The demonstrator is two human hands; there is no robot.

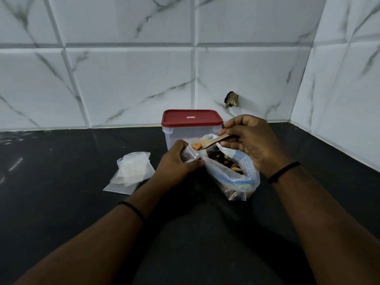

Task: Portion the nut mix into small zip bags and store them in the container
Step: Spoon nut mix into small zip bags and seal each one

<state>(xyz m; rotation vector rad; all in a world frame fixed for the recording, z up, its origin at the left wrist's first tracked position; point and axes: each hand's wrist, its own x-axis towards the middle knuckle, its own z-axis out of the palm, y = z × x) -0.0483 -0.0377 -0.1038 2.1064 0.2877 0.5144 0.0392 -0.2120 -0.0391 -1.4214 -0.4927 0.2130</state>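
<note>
Right now, low in the frame's centre, the left hand (176, 161) is pinching a small clear zip bag (190, 154) open, while the right hand (249, 140) is gripping a pale wooden spoon (213, 140) carrying nuts to its mouth. Just beyond, the large clear bag of nut mix (232, 171) is lying open on the black worktop (61, 161). Spare small bags (132, 171) are waiting at left. Farther back, the red-lidded clear plastic container (191, 128) is sitting closed. Filling seems underway; tipping next needs a steady bag mouth.

The red lid (191, 118) of the container (181, 138) bears a small white rectangular label, its lettering too small to read.
</note>
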